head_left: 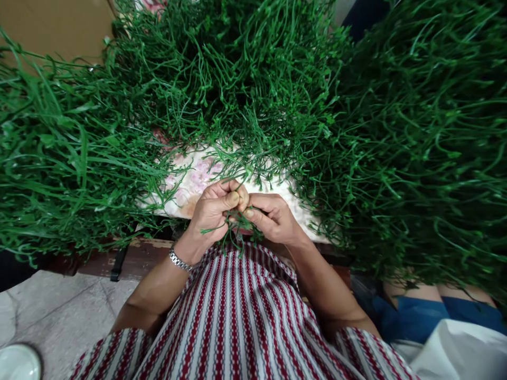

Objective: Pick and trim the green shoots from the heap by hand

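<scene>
My left hand (216, 205), with a metal watch at its wrist, is closed in a pinch between thumb and forefinger on thin green stems (234, 224). Pressed up against it, my right hand (273, 215) also pinches the green stems, and its fingertips touch those of the left. Loose stem ends hang below both hands over my striped apron or shirt. The fingers hide where the stems meet. Just beyond lies a white floral cloth (186, 187), partly covered by a large heap of green, plastic-looking plant stems (237, 74).
More green stems pile up at the left (59, 158) and right (428, 158). A brown cardboard-like panel (55, 26) stands at the back left. On the tiled floor (75, 301) sits a white round dish (19, 363). Another person's knees (435, 293) and a white bag-like sheet (463, 351) show at right.
</scene>
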Demonstrator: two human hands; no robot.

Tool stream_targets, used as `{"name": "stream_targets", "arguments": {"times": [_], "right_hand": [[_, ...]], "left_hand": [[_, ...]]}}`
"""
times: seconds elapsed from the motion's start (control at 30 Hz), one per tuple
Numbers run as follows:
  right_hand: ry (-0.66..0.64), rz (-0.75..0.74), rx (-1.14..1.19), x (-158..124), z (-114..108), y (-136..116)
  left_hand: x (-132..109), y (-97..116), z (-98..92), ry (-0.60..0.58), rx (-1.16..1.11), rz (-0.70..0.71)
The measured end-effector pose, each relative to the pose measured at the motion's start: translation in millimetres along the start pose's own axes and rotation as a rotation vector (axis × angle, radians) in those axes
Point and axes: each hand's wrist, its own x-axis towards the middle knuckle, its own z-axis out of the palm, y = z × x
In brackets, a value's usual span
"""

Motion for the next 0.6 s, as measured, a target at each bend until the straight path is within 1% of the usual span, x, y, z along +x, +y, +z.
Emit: {"name": "stream_targets", "arguments": {"times": [0.13, 0.23, 0.33, 0.5, 0.6], "right_hand": [[-0.045, -0.059, -0.092, 2.3, -6.5, 1.3], [-0.097, -0.101, -0.168, 3.0, -9.8, 3.0], [-0.128, -0.106, -0.208, 3.0, -9.8, 3.6], [0.009, -0.047, -0.170, 3.1, -4.9, 2.5], [-0.004, -0.026, -0.154, 2.3, -3.0, 2.2]], "left_hand": [[0.6, -0.7, -2.8, -0.033, 0.030, -0.012], [1.2, 1.3, -3.9, -0.032, 0.055, -0.062], [2.9, 2.8, -4.8, -0.026, 0.054, -0.086], [4.3, 2.8, -8.7, -0.065, -0.040, -0.047], [0.8, 3.3, -9.8, -0.056, -0.052, -0.057]]}}
